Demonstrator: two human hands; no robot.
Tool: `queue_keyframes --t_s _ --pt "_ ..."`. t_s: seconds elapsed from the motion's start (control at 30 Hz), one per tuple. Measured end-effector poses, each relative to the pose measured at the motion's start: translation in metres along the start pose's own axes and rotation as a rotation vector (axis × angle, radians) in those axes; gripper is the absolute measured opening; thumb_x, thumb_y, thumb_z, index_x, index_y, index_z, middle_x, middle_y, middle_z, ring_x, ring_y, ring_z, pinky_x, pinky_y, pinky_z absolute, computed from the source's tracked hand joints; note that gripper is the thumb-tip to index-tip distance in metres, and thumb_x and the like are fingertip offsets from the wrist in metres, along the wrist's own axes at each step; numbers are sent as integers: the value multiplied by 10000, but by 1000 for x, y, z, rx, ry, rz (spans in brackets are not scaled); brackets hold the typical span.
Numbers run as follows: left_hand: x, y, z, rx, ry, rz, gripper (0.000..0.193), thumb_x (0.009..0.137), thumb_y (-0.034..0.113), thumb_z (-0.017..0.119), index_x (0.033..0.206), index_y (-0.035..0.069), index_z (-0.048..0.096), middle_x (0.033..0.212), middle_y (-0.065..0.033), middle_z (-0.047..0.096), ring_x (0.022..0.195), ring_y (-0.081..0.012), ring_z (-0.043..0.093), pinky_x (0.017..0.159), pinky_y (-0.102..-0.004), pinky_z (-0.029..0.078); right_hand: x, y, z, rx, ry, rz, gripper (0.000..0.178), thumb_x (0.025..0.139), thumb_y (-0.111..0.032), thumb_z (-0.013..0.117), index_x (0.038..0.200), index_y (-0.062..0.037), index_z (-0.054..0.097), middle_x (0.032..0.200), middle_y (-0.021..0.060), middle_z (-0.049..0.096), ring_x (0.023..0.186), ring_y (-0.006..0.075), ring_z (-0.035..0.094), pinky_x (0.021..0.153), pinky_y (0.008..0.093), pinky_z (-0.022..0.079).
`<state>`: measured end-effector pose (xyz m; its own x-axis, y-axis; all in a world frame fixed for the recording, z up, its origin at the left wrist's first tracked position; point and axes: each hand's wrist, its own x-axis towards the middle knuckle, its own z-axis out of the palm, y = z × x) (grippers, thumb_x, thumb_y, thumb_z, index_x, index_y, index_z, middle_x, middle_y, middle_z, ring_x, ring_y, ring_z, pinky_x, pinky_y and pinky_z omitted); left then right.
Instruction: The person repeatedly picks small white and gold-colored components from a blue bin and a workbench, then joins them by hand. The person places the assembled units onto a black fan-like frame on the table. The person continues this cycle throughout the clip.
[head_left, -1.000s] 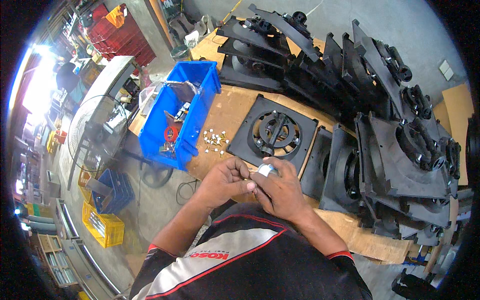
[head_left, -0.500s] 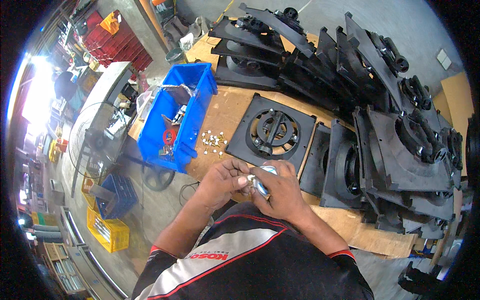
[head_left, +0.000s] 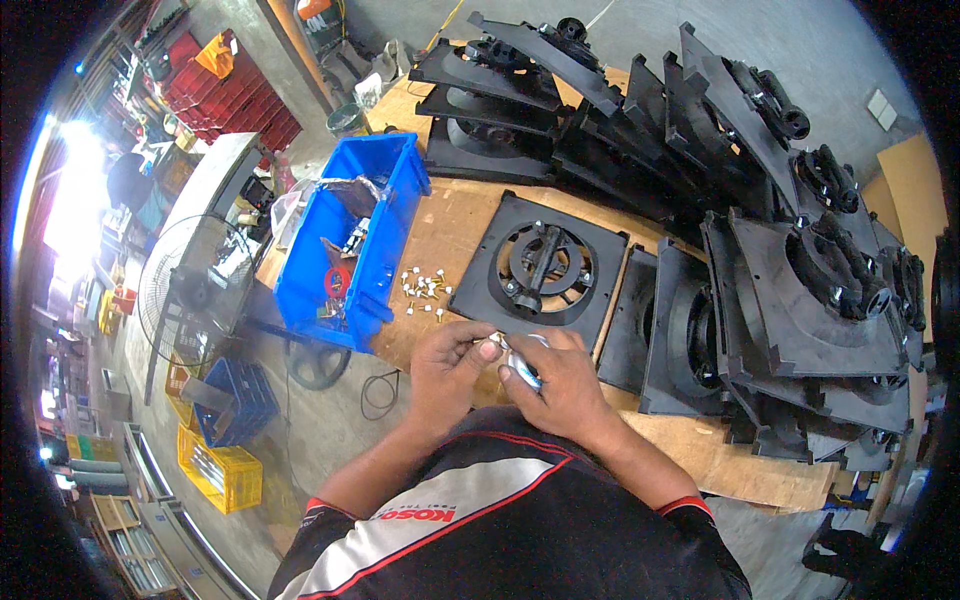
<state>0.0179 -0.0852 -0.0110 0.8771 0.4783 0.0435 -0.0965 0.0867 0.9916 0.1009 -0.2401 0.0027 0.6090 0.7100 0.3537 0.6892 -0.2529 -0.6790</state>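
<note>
My left hand pinches a small brass-coloured fitting between thumb and fingertips. Close beside it, my right hand is closed around a white-and-blue tape roll, partly hidden by the fingers. The two hands meet just off the table's front edge, before my body. Beyond them lies a square black plastic burner-like frame with a round ringed opening and a bar across it. To its left is a loose cluster of small brass fittings with white ends.
A blue bin with small parts and a red ring stands left on the wooden table. Stacked black frames crowd the right and back. A pedestal fan and yellow crate are on the floor at left.
The tape roll has tilted in my right hand, showing its face less. My left hand has turned slightly around the fitting and stays pinched; the view has shifted a little.
</note>
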Motion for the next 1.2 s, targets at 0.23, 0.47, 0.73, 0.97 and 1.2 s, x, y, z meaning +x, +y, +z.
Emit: queue_keyframes --t_s 0.23,0.47,0.73,0.97,1.2 --pt "6 -15 -4 433 92 449 171 830 106 770 965 11 721 949 -123 727 874 -243 700 783 -333 545 10 1 -6 126 -97 8 366 907 -281 674 1139 2 660 975 180 661 975 340 627 827 416 479" --pt "10 4 -1 742 -63 587 207 829 93 732 1028 35 729 1005 -147 721 905 -317 698 804 -384 552 9 23 7 483 -79 271 301 952 -292 626 1045 -17 708 960 184 686 928 347 647 838 420 502" --pt "9 33 -9 618 -246 427 282 863 113 693 1130 23 697 1035 -173 714 942 -322 696 839 -395 540 9 27 2 384 48 7 205 919 -187 658 1040 -28 702 1023 178 666 975 347 640 844 411 508" --pt "21 58 -19 856 -501 320 332 916 181 638 1206 21 657 1034 -189 704 952 -357 687 819 -415 540 13 11 -13 33 -23 -139 226 859 -170 695 1031 -25 700 990 174 661 1056 352 606 897 435 449" --pt "15 61 -13 951 -461 432 288 913 147 606 1162 22 680 995 -190 710 895 -382 686 780 -441 545 12 6 -17 -68 -46 -100 283 868 -280 675 1052 -69 712 1061 204 665 1104 368 579 941 489 429"
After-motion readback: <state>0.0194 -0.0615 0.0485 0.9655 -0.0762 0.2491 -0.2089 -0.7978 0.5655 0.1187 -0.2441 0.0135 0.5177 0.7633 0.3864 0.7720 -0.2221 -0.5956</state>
